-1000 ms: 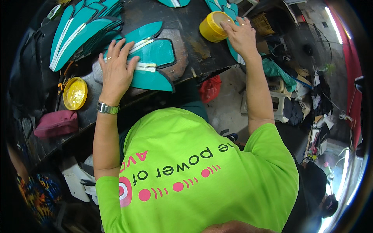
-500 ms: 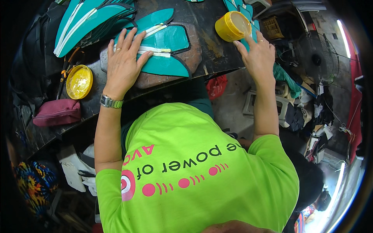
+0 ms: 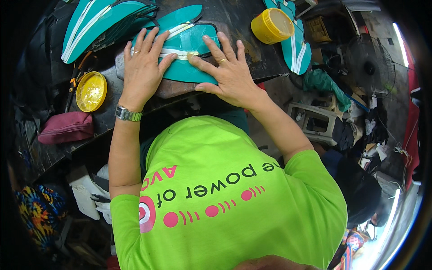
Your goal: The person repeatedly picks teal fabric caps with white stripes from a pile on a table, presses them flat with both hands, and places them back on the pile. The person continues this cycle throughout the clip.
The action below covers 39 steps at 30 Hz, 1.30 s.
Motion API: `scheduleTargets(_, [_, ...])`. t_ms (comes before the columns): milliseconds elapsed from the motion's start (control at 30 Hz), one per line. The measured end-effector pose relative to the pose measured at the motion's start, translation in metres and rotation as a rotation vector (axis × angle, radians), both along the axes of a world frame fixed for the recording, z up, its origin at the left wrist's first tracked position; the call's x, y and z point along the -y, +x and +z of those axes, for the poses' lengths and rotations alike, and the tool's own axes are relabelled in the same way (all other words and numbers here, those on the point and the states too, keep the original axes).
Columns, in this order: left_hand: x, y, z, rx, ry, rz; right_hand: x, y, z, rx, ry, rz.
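Observation:
A teal fabric panel [image 3: 186,40] with black edging and white strips lies spread on a stone slab [image 3: 168,89] at the table's front. My left hand [image 3: 143,63] rests flat on its left part, fingers spread, thumb near a white strip [image 3: 173,54]. From the right comes my right hand [image 3: 234,78], fingers stretched out and apart. Its index fingertip touches the right end of that strip, where a little pale yellowish matter shows, and the other fingers reach over the panel. A thin pale strand shows near the middle fingertips. Neither hand grips anything.
A yellow tub [image 3: 263,28] of pale paste stands back right, beside more teal panels [image 3: 294,51] hanging over the table edge. At left are a teal stack [image 3: 90,27], orange-and-black-handled scissors [image 3: 75,76], a yellow lid [image 3: 91,92] and a maroon pouch [image 3: 66,128].
My right hand has left the yellow tub and moved left onto the teal panel, at the white strip's end. My left hand has stayed in nearly the same place.

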State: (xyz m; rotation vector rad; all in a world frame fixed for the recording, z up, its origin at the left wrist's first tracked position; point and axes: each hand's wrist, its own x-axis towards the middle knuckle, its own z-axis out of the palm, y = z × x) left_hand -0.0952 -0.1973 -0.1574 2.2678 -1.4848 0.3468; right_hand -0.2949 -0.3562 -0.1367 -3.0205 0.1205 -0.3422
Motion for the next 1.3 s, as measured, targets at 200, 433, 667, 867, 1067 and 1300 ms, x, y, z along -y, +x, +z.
scheduleTargets(200, [0.001,0.000,0.000,0.000,-0.005,0.007,-0.004,-0.012,0.005,-0.110,0.137,0.125])
scheduleTargets(433, [0.001,0.001,-0.001,0.009,0.013,0.011,0.015,-0.030,0.003,0.014,0.179,0.009])
scheduleTargets(667, [0.000,0.001,-0.002,0.014,0.006,0.013,-0.001,-0.048,-0.011,0.020,0.034,-0.038])
scheduleTargets(867, [0.001,0.001,-0.003,0.029,0.004,0.003,-0.033,-0.043,-0.020,0.044,-0.011,-0.140])
scheduleTargets(1067, [-0.004,-0.005,0.005,-0.005,0.028,0.014,-0.041,-0.024,0.007,-0.071,0.163,-0.063])
scheduleTargets(1300, [-0.035,-0.014,0.017,-0.122,0.059,-0.124,0.031,0.002,0.028,0.281,0.554,-0.060])
